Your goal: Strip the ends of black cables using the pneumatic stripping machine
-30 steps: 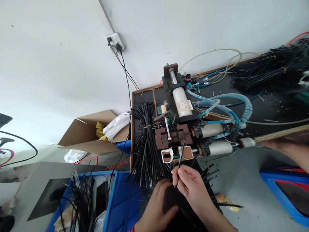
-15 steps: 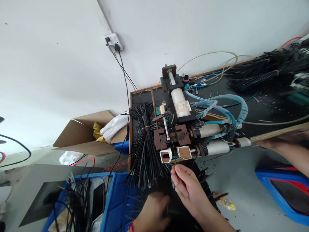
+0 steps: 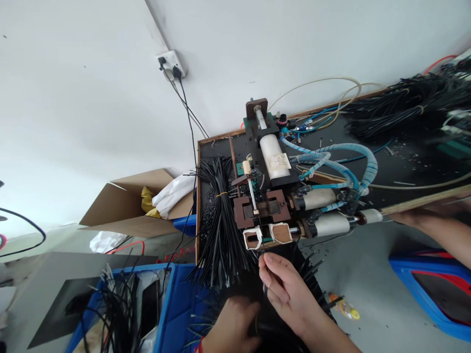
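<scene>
My right hand (image 3: 283, 289) pinches a thin black strip (image 3: 263, 274) upright, its tip at the slot between two white-edged guides (image 3: 268, 234) of a small pneumatic machine (image 3: 272, 186). My left hand (image 3: 233, 326) is curled, low in the view, on a bundle of black strips (image 3: 298, 274) that lies in my lap area. A tied bundle of black strips (image 3: 221, 215) fans out just left of the machine.
Blue spiral hoses (image 3: 353, 162) and air cylinders (image 3: 329, 223) run right of the machine. Another person's arm (image 3: 437, 230) reaches in at right. A blue crate (image 3: 172, 304) with strips sits lower left, a cardboard box (image 3: 136, 206) behind it, more strip bundles (image 3: 412, 103) at top right.
My right hand moved the strip from a tilted pose in front of the right guide to the slot between the guides. My left hand slid lower on the bundle.
</scene>
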### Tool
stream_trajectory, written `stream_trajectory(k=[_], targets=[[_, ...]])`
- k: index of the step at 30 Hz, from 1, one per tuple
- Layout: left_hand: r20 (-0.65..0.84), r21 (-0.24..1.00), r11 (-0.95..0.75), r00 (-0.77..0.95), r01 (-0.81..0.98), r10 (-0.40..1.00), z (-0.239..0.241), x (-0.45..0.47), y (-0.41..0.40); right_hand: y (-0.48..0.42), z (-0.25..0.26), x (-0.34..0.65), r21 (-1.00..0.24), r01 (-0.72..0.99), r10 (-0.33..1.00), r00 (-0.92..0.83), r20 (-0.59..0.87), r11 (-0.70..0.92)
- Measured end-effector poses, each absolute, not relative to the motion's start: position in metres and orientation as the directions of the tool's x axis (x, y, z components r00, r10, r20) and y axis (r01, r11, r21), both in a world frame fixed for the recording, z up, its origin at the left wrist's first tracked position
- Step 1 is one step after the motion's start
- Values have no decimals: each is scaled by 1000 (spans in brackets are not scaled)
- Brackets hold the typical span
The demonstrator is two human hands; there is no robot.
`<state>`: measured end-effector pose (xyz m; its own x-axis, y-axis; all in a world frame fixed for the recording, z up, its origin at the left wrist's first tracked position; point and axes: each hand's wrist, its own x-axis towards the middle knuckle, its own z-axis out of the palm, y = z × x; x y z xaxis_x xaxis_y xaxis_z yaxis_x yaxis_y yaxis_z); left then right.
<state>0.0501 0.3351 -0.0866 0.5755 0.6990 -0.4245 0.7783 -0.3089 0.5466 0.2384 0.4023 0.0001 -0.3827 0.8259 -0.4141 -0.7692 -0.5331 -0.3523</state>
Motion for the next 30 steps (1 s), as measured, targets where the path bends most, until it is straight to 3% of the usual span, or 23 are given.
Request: stream_trajectory(k=[12,17,23,27,30], targets=[[-468,561,-249,550,790,692,-80,52,336,403,-1,239,-355,-752,812,-401,-424,-556],[-462,589,-214,543,779,701,-78,52,335,406,4,237,-416,-740,833,-358,-421,-528],[-421,696,-159,577,700,700,-71,49,328,397,2,241,-650,-612,891,-251,-379,-449],[-398,805,-107,666,583,631,-62,46,332,386,-4,249,-846,-374,924,-194,-329,-380],[-458,857,22,740,515,492,-61,48,346,380,-4,267,-958,-125,958,-161,-237,-258]])
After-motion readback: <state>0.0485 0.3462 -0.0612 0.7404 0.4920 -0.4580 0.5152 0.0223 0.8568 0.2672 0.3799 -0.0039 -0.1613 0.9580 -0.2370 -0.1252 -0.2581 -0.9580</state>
